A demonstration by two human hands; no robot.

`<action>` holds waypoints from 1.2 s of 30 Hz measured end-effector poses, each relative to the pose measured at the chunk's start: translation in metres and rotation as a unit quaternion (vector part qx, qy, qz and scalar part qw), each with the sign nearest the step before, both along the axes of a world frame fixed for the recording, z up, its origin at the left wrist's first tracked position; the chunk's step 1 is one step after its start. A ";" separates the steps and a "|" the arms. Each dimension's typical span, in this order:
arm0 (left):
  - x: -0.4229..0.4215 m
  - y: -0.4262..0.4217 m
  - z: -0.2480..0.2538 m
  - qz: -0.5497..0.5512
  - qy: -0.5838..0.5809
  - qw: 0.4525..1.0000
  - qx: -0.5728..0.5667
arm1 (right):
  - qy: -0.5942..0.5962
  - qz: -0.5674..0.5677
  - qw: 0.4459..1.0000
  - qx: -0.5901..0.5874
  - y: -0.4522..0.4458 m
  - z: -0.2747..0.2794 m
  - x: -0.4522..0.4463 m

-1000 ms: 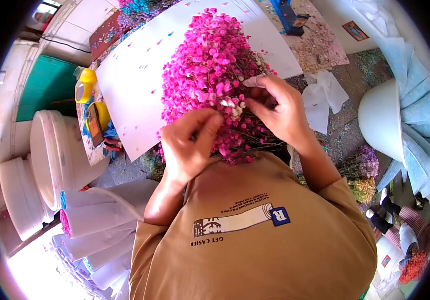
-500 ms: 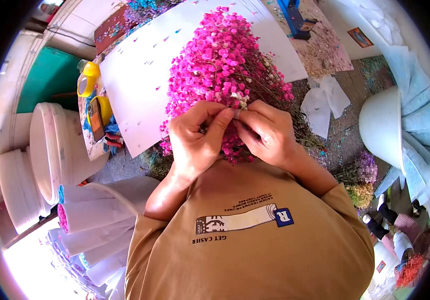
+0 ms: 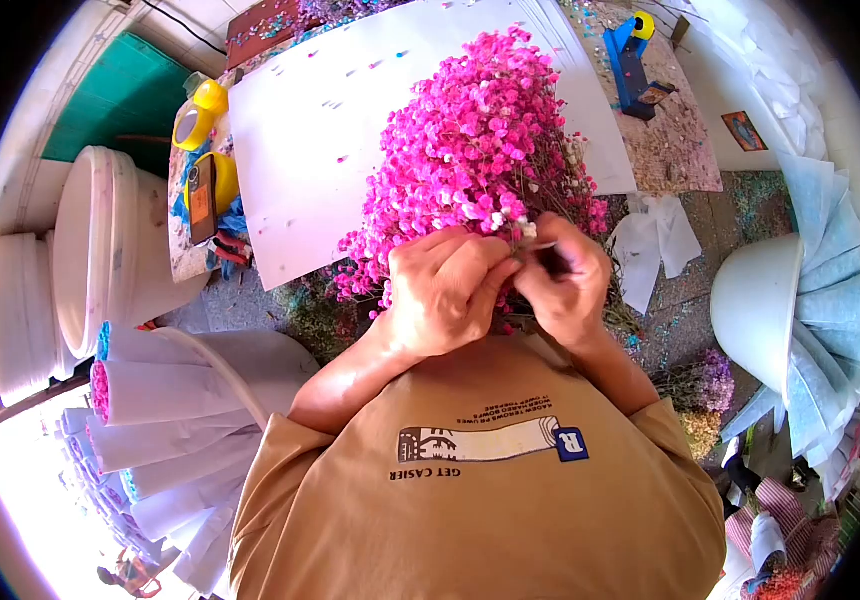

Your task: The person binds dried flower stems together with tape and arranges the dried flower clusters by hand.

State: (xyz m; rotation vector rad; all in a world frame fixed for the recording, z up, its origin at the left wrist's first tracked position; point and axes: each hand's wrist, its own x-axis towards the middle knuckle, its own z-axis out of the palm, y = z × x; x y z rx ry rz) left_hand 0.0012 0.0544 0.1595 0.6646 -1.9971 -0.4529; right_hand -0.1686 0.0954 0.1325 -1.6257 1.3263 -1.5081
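A large bunch of bright pink dried flowers (image 3: 480, 140), with small rounded blossoms and thin brown stems, lies in front of my chest. At its near edge, my left hand (image 3: 450, 290) is closed, thumb and fingers pinching a small flower sprig (image 3: 525, 230) with whitish blossoms. Close against it, my right hand (image 3: 567, 280) is also closed in a pinch. A thin pale bit shows at its fingers, too small to name. My fingers hide the sprig's stem.
Large white paper sheets (image 3: 300, 150) lie under the bunch. A blue tape dispenser (image 3: 630, 75) stands far right, and a phone (image 3: 202, 200) with yellow tape rolls lies left. White buckets (image 3: 110, 260), paper-wrapped bunches (image 3: 165, 380) and a white tub (image 3: 758, 310) stand at the sides.
The view has shifted, so the bunch and both hands appear farther right and a little lower. My left hand has turned, its back now facing up. The hands stay together at the bunch.
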 end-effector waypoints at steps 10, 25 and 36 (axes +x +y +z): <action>0.045 0.023 0.013 -0.197 0.324 0.861 0.339 | 0.065 -0.035 0.997 -0.027 -0.003 0.007 -0.012; 0.058 0.015 0.039 0.061 0.063 0.931 0.355 | 0.166 -0.010 0.973 -0.158 -0.018 0.037 -0.003; 0.033 -0.002 0.030 0.113 0.066 0.955 0.268 | 0.166 -0.035 0.977 -0.126 -0.014 0.026 -0.004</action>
